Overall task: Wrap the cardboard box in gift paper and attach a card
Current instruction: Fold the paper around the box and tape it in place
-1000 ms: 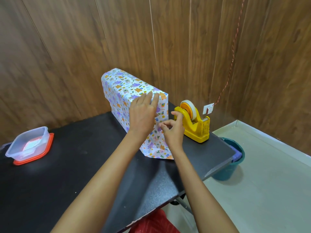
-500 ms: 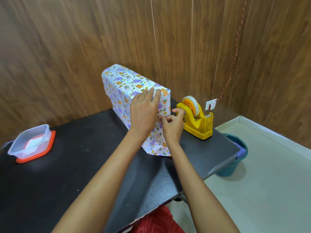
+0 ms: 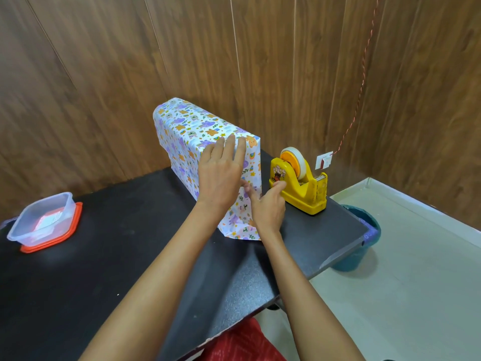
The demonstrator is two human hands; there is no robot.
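The box [image 3: 187, 126], covered in white gift paper with a purple and orange print, stands on its long side on the black table [image 3: 104, 269] by the wooden wall. My left hand [image 3: 221, 173] lies flat against the box's near end face, fingers straight and reaching the top edge, holding the folded paper down. My right hand [image 3: 268, 207] is just right of it, its fingertips pressing on the paper at the middle of that face. Whether a piece of tape lies under those fingers is hidden. A loose paper flap spreads onto the table below the face.
A yellow tape dispenser [image 3: 302, 188] stands right of the box, close to my right thumb. A small white tag [image 3: 323, 160] hangs on a red string by the wall. A clear container on an orange lid [image 3: 44, 220] sits far left. A teal bin [image 3: 364, 235] stands beyond the table's right edge.
My right hand has moved from near the dispenser to the box's end face and lowered, its fingers now pressing on the paper. My left hand stayed flat on the face.
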